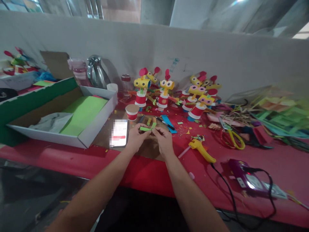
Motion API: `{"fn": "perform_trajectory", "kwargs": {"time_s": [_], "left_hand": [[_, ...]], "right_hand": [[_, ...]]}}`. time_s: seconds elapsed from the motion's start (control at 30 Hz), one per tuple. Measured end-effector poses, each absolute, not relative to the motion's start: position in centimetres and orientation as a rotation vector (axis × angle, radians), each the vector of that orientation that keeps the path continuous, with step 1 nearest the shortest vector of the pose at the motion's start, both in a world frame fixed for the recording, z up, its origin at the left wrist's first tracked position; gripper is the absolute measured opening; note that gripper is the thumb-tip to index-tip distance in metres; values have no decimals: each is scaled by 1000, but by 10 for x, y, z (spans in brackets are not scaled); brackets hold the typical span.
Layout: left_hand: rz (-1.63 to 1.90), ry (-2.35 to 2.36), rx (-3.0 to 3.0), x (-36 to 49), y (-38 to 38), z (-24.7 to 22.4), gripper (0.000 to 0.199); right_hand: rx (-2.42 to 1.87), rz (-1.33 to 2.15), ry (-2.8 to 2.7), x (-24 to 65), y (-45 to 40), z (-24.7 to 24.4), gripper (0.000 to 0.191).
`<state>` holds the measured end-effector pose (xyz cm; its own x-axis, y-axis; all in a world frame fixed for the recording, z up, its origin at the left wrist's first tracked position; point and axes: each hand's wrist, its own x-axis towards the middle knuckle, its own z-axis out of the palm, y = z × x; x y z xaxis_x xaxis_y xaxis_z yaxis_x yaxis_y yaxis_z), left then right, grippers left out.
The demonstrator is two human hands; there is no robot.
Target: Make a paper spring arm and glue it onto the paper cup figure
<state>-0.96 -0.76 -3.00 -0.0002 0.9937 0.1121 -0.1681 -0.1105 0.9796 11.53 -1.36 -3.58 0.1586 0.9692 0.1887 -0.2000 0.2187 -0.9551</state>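
Above a brown cardboard sheet on the red table, my left hand and my right hand meet at the fingertips. Both pinch a light green paper strip, which looks bent near the right fingers. Small folded yellow and orange paper pieces lie just beyond the hands. A lit phone rests beside my left hand. Behind it stands a red and white paper cup with a brown top. A dark pen lies across blue paper past my right hand.
Several paper-cup figures stand at the back. On the right are a yellow glue gun, scissors, a purple power box with cables, and piled paper strips. An open box with green paper occupies the left, near a steel jug.
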Motion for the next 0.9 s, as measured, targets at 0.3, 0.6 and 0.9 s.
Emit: {"fn": "perform_trajectory", "kwargs": {"time_s": [0.3, 0.6, 0.9], "left_hand": [[1289, 756, 796, -10, -6, -23, 40], [1227, 733, 616, -15, -6, -12, 38], [1081, 732, 564, -18, -7, -9, 34]], "right_hand": [[-880, 1212, -778, 116, -12, -36, 23], [-960, 775, -1397, 120, -16, -36, 30], [-1026, 345, -1578, 123, -15, -40, 14]]}}
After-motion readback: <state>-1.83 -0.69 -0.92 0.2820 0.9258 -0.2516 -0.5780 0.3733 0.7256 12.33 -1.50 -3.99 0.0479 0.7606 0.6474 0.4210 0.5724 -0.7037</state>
